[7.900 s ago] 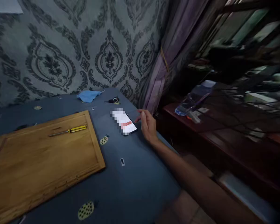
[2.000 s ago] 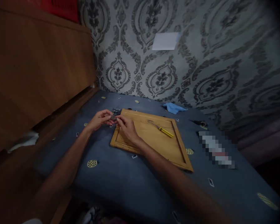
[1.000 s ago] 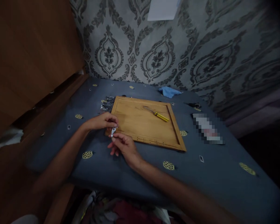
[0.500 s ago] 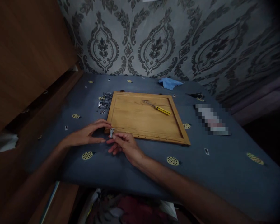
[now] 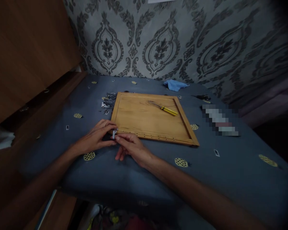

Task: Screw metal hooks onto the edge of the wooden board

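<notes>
A small grey metal fitting, perhaps a hinge [image 5: 114,134], is at the near left corner of a framed wooden panel [image 5: 139,118]. My right hand [image 5: 135,149] pinches it between thumb and forefinger, the other fingers curled below. My left hand [image 5: 97,137] reaches in from the left, with fingertips at the top of the fitting and thumb at its lower end. A screwdriver [image 5: 169,111] with a yellow and black handle lies on the panel. Small dark holes run along the panel's near edge. My fingers partly hide the corner.
More metal fittings [image 5: 107,103] and small screws [image 5: 106,111] lie left of the panel. A blue cloth [image 5: 175,85], a dark cable-like item [image 5: 203,97] and a blurred packet [image 5: 219,119] are behind and right. A wooden cabinet [image 5: 33,48] borders the bed-like blue surface [image 5: 144,179].
My left hand has moved right and its thumb and fingers have closed in on the fitting. My right hand still pinches it, now closer to the panel's corner. The view has shifted slightly.
</notes>
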`<state>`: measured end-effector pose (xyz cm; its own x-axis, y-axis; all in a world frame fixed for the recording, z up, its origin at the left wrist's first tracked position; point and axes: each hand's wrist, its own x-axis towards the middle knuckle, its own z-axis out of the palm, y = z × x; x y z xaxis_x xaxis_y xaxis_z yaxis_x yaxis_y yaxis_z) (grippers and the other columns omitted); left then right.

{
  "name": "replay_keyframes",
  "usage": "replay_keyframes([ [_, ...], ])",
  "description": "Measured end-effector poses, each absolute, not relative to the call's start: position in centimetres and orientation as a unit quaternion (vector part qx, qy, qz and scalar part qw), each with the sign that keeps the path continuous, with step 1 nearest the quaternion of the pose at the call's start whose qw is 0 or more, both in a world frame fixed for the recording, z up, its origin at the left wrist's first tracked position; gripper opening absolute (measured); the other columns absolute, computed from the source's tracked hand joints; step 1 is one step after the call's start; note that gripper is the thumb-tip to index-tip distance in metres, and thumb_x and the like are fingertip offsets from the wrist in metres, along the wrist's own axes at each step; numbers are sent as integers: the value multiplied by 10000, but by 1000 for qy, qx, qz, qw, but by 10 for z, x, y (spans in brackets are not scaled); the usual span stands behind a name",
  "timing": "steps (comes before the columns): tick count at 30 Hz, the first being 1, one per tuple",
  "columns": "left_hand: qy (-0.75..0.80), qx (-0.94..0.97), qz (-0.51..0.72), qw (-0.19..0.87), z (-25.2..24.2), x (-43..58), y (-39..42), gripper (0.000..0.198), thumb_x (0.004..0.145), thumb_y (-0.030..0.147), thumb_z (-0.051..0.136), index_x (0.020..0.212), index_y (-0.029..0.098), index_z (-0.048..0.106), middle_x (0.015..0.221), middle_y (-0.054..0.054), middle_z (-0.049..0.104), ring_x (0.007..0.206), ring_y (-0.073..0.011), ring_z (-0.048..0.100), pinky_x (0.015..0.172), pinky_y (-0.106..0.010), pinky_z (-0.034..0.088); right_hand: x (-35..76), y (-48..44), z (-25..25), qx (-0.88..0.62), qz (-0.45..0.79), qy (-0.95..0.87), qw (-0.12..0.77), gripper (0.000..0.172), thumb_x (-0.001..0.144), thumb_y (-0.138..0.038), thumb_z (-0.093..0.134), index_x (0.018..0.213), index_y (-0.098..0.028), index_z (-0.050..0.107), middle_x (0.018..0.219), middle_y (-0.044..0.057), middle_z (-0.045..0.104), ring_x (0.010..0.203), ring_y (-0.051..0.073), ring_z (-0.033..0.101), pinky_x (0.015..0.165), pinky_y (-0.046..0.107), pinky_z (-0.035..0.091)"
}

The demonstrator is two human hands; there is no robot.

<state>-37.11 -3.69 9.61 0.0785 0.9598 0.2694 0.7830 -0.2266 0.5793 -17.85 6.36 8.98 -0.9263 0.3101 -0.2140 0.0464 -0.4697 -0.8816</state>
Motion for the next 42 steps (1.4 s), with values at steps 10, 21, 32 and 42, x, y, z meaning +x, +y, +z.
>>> replay_keyframes([
  [10,613,717,300,142,94,-373,-36,426,998,529,680,1316,249,641,1401,-107,621,1350,-301,552,1154,-496,465,-179,64,87,-162,794,-581,80,313,897,-458,735,943,-159,654,787,10,653,520,109,685,449,186,504],
  [21,613,709,323,132,90,-373,-36,460,954,529,743,1298,237,657,1332,-98,656,1259,-280,584,1090,-456,491,-161,68,88,-178,463,-833,245,287,1004,-226,503,1136,-156,748,971,110,761,764,201,716,739,377,596],
  [32,625,692,326,155,95,-367,-36,458,948,508,759,1307,243,657,1337,-102,657,1288,-292,572,1122,-482,478,-163,85,79,-55,179,-925,329,325,991,-74,524,1240,-125,727,1293,145,749,1220,302,653,1053,501,570],
  [42,627,697,316,145,99,-362,-37,449,982,514,707,1319,226,634,1305,-96,661,1256,-270,577,1083,-422,499,-161,85,80,-36,140,-941,305,340,991,-67,540,1270,-130,724,1274,137,766,1210,284,681,1015,473,598],
])
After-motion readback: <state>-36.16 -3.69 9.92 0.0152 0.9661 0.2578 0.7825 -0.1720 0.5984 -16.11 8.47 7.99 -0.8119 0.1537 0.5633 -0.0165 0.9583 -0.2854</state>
